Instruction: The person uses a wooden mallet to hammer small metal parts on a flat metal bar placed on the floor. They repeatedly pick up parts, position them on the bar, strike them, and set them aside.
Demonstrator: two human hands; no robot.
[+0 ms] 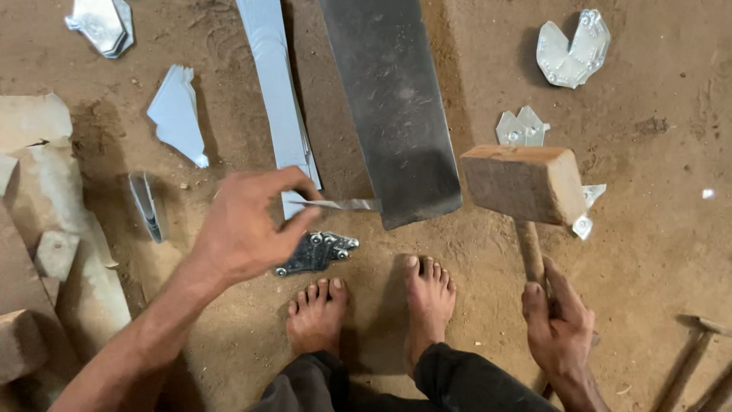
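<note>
Left hand (244,229) pinches thin metal strip (339,204), long axis pointing right against dark plate (396,107); right hand (560,324) grips mallet (526,187) just right.

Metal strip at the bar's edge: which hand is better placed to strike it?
Right. The right hand grips the wooden mallet raised nearby; the left hand pinches the metal strip.
</note>
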